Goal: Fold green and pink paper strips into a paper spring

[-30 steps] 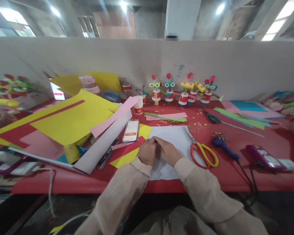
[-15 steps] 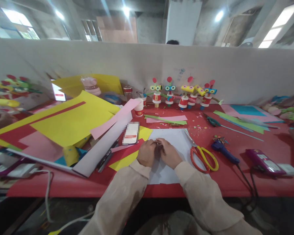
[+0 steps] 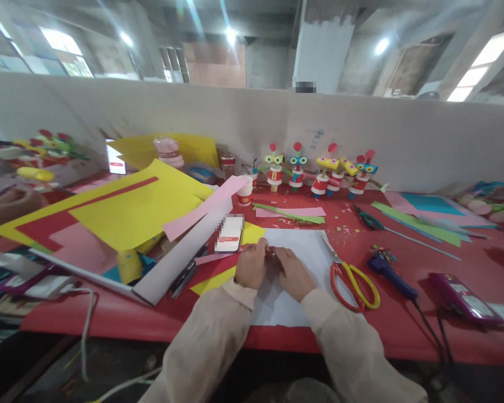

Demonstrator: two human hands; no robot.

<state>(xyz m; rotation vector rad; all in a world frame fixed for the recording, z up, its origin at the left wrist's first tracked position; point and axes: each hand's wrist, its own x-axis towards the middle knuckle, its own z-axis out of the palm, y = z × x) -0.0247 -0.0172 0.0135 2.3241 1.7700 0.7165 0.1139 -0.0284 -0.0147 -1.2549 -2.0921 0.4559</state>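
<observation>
My left hand (image 3: 252, 264) and my right hand (image 3: 293, 271) meet above a white sheet of paper (image 3: 306, 246), fingers curled and pinching together. Whatever lies between the fingertips is hidden and too small to name. Right of my hands, scissors (image 3: 345, 274) with one red and one yellow handle rest partly on the white sheet, blades pointing away from me. A phone (image 3: 230, 234) lies just beyond my left hand, on red and yellow paper (image 3: 218, 277).
Paper-cup figures (image 3: 297, 178) stand along the back wall. Yellow sheets (image 3: 134, 218) and a rolled white sheet (image 3: 176, 254) cover the left. A glue gun (image 3: 392, 274), pliers (image 3: 367, 218) and purple power strip (image 3: 466, 299) lie right. Another person's hand (image 3: 12, 207) shows far left.
The view has shifted slightly, so the table things sit a little lower and further right. My hands stay together, with the right fingers bent further down. The person's hand at far left shows more.
</observation>
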